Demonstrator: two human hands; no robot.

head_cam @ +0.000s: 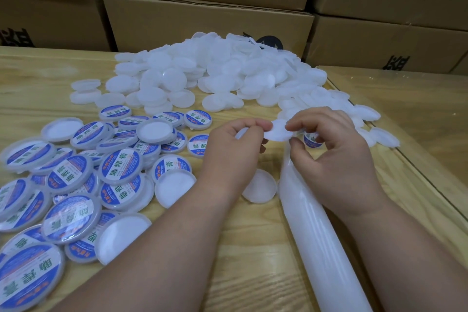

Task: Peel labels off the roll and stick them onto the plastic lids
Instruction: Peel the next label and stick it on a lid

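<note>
My left hand (235, 149) and my right hand (336, 157) meet over the middle of the wooden table (253, 235). Between them is a white round disc (278, 132). My left fingertips pinch its left edge, and my right index finger and thumb pinch its right edge. Whether it is a lid or the back of a label I cannot tell. A long white backing strip (314, 230) runs from the bottom right up under my right hand. One blue printed label (312, 140) shows on it there. A bare lid (259, 186) lies between my wrists.
A big heap of unlabelled white lids (215, 73) fills the far middle and right of the table. Labelled blue-and-white lids (76, 180) are piled at the left, some upside down. Stacked cardboard boxes (207, 18) wall the back. A glass pane edge (405, 159) runs along the right.
</note>
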